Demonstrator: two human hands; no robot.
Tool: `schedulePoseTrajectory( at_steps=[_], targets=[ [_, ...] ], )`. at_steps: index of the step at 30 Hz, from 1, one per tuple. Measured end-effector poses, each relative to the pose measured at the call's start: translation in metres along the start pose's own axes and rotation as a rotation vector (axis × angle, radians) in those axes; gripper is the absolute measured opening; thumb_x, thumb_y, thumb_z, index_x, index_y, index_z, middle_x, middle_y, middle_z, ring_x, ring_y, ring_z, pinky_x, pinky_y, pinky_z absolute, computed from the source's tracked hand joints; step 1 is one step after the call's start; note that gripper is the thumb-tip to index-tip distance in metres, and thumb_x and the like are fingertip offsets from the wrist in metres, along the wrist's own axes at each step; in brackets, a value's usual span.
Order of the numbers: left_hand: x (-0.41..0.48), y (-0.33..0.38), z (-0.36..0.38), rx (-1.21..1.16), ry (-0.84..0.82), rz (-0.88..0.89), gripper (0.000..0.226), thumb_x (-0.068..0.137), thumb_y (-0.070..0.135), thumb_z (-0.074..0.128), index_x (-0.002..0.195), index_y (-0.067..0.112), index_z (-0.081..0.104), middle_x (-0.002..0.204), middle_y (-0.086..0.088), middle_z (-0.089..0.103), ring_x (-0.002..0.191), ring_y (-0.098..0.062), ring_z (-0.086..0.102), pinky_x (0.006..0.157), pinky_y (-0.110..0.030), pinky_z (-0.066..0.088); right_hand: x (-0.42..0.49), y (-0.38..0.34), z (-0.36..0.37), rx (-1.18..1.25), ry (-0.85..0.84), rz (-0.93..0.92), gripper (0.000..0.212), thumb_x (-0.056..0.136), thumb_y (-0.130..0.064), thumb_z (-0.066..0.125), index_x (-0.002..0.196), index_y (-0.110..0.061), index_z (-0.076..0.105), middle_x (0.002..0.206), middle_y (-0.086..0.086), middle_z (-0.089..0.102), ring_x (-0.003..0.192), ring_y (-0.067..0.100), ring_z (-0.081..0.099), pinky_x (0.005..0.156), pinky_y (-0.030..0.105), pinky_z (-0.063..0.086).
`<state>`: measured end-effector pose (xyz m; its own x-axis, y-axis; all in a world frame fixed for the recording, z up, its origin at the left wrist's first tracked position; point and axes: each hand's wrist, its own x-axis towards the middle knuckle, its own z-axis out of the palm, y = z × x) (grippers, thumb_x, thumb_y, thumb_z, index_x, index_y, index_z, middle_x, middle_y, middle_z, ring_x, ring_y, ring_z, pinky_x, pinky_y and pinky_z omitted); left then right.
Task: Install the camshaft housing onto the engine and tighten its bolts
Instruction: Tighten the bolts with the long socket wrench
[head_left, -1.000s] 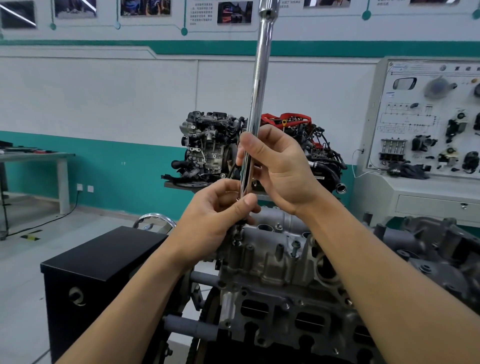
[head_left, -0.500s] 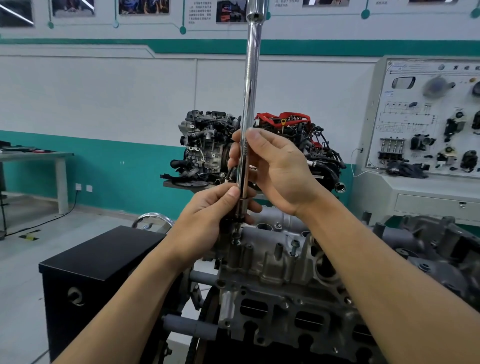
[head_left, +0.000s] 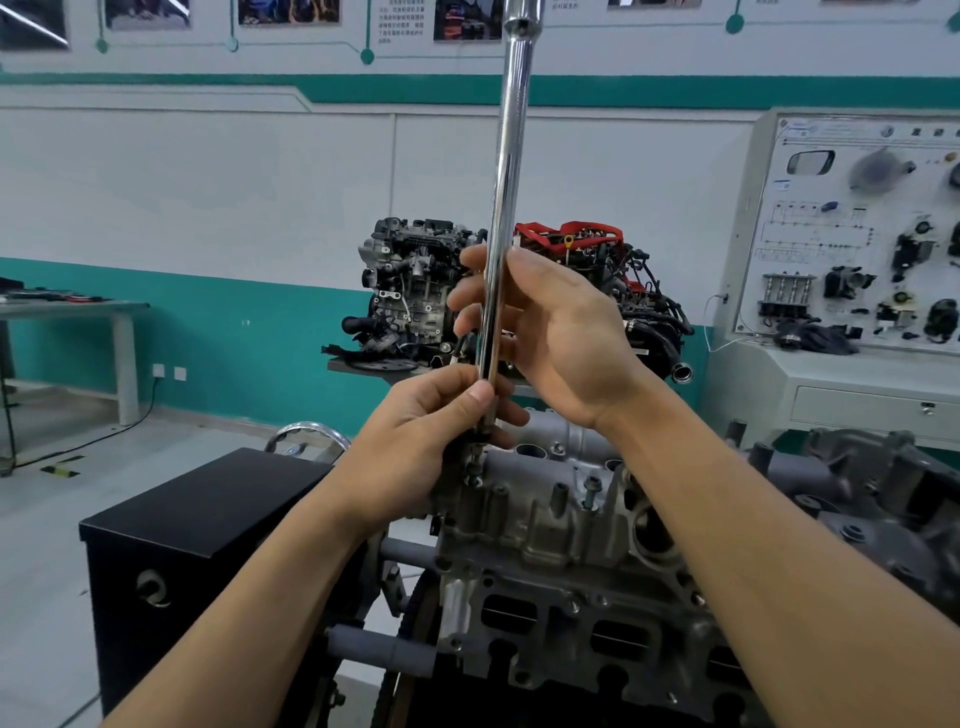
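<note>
A grey cast camshaft housing (head_left: 540, 519) sits on top of the engine (head_left: 571, 639) on its stand. A long chrome extension bar (head_left: 506, 208) stands almost upright over a bolt (head_left: 474, 470) at the housing's near-left corner. My left hand (head_left: 431, 431) pinches the bar's lower end just above that bolt. My right hand (head_left: 550, 332) wraps its fingers around the bar higher up. Another bolt (head_left: 591, 493) stands raised out of the housing further right. The bar's top end runs out of the frame.
A black box (head_left: 197, 525) stands left of the engine stand. Two display engines (head_left: 415, 296) sit on a shelf behind. A training panel cabinet (head_left: 852, 249) is at the right, a grey table (head_left: 72, 317) at the far left. More engine castings (head_left: 878, 483) lie right.
The bar has tilted slightly and its top has drifted left. My hands have shifted a little on it, both still holding the bar over the same corner bolt.
</note>
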<state>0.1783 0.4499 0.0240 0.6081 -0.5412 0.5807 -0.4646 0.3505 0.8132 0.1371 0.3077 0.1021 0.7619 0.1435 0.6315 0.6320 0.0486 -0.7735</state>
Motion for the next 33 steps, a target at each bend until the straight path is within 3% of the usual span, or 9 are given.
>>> schedulePoseTrajectory(
  at_steps=[3,6,8,12,15,18,24,29,33],
  targets=[
    [-0.0006,0.0032,0.0002,-0.005,-0.021,-0.027,0.043,0.091,0.038,0.052,0.116,0.007,0.066,0.099,-0.007,0.077,0.083,-0.012,0.070,0.072,-0.024,0.057,0.0011,0.0021,-0.0009,-0.016,0.044,-0.014,0.026,0.105,-0.024,0.044,0.100,-0.010,0.066,0.081,0.003,0.069,0.075,0.017,0.064,0.068,0.028,0.052],
    [-0.0001,0.0022,0.0030,0.102,0.027,0.020,0.046,0.086,0.049,0.063,0.110,0.011,0.068,0.098,-0.010,0.076,0.082,-0.019,0.071,0.077,-0.033,0.058,0.0031,0.0019,-0.0017,-0.088,0.130,-0.052,0.014,0.090,-0.028,0.065,0.090,-0.014,0.063,0.075,-0.002,0.066,0.074,0.014,0.059,0.074,0.034,0.046],
    [0.0009,-0.0007,0.0045,0.090,0.086,0.047,0.044,0.083,0.043,0.072,0.105,0.007,0.063,0.092,-0.011,0.077,0.077,-0.019,0.071,0.078,-0.035,0.058,0.0033,0.0019,-0.0016,-0.101,0.176,-0.062,0.018,0.081,-0.029,0.071,0.085,-0.016,0.060,0.070,-0.006,0.059,0.071,0.013,0.052,0.074,0.036,0.040],
    [0.0017,-0.0035,0.0048,0.050,0.104,0.070,0.027,0.082,0.034,0.067,0.096,0.012,0.061,0.089,-0.012,0.077,0.074,-0.020,0.073,0.075,-0.035,0.060,0.0026,0.0033,-0.0015,-0.104,0.171,-0.078,0.013,0.094,-0.023,0.065,0.084,-0.016,0.063,0.072,-0.006,0.057,0.072,0.014,0.049,0.077,0.035,0.040],
    [0.0004,-0.0028,0.0029,0.043,0.082,0.058,0.031,0.086,0.035,0.062,0.100,0.008,0.064,0.092,-0.009,0.077,0.077,-0.019,0.071,0.078,-0.037,0.060,0.0020,0.0018,-0.0011,-0.084,0.093,-0.044,0.030,0.099,-0.037,0.050,0.099,-0.011,0.065,0.084,0.002,0.066,0.075,0.017,0.057,0.072,0.031,0.047],
    [-0.0009,-0.0012,0.0014,0.021,0.052,0.027,0.034,0.089,0.034,0.056,0.105,0.006,0.067,0.096,-0.007,0.077,0.079,-0.017,0.070,0.073,-0.033,0.059,0.0015,0.0007,-0.0009,-0.029,0.021,-0.025,0.039,0.105,-0.038,0.037,0.109,-0.011,0.065,0.093,0.005,0.070,0.079,0.020,0.062,0.072,0.032,0.047],
    [-0.0009,0.0006,0.0050,0.043,0.079,0.037,0.038,0.090,0.046,0.054,0.106,0.015,0.070,0.097,-0.006,0.077,0.078,-0.017,0.072,0.061,-0.025,0.058,0.0019,0.0010,-0.0015,-0.064,0.102,-0.077,0.019,0.101,-0.021,0.053,0.089,-0.010,0.062,0.076,0.002,0.064,0.074,0.017,0.062,0.068,0.026,0.051],
    [-0.0015,-0.0005,0.0043,-0.029,0.128,0.048,0.049,0.077,0.056,0.067,0.109,0.019,0.066,0.095,-0.008,0.077,0.078,-0.022,0.075,0.060,-0.028,0.059,0.0027,0.0026,-0.0020,-0.077,0.149,-0.111,0.016,0.095,-0.019,0.062,0.081,-0.013,0.055,0.070,-0.002,0.062,0.068,0.016,0.059,0.068,0.032,0.048],
    [0.0001,-0.0028,0.0053,-0.035,0.122,0.064,0.045,0.069,0.048,0.076,0.102,0.022,0.061,0.090,-0.011,0.077,0.074,-0.021,0.074,0.069,-0.030,0.059,0.0043,0.0029,-0.0018,-0.085,0.154,-0.102,0.017,0.097,-0.018,0.061,0.081,-0.013,0.056,0.071,-0.001,0.062,0.068,0.016,0.060,0.068,0.030,0.049]
  ],
)
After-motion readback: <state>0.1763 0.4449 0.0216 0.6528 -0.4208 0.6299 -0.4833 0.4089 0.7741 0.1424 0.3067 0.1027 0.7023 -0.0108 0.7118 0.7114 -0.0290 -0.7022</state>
